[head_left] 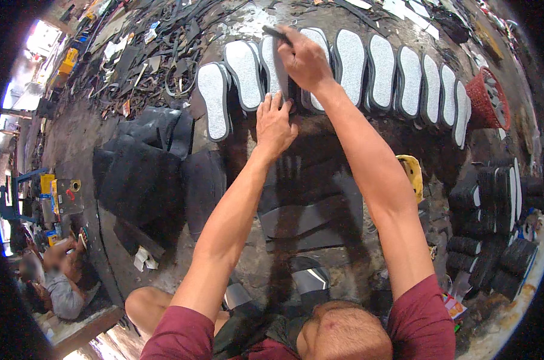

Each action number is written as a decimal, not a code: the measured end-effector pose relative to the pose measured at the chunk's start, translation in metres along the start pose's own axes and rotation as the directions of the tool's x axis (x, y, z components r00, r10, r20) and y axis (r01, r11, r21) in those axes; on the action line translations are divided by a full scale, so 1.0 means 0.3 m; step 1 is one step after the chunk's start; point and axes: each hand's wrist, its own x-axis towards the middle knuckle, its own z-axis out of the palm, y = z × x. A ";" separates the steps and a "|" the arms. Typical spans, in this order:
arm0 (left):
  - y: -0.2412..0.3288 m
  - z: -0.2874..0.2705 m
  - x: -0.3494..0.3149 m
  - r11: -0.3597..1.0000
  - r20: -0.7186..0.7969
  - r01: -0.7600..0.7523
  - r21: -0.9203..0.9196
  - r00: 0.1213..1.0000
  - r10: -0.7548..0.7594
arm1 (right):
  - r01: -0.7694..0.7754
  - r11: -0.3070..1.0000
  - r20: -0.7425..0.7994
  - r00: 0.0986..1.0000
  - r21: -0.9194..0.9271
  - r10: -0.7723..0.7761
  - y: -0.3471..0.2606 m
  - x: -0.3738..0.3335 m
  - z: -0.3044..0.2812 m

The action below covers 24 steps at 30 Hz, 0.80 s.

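Observation:
A curved row of shoe soles (242, 75), pale speckled on top with dark edges, lies in stacks across the far side of the floor. My left hand (276, 124) rests with its fingers stretched out at the near end of the third stack from the left. Over the far part of that stack, my right hand (308, 60) is closed round a dark stick-like piece (275, 31), whose kind I cannot make out. A grey sole edge (282, 75) runs between the two hands, partly hidden by my right fingers.
Dark sheets (140, 168) lie at the left and a flat black sheet (314, 216) before my feet. Scraps (164, 54) cover the far left floor. A red basket (491, 99), more stacked soles (497, 198) and a yellow container (411, 177) stand at right. Another person (65, 288) sits at left.

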 end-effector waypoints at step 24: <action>0.227 -0.120 -0.776 0.954 0.346 0.183 -0.236 0.934 -0.094 | -0.476 0.795 -0.153 0.815 0.376 0.559 -0.380 -0.650 -0.684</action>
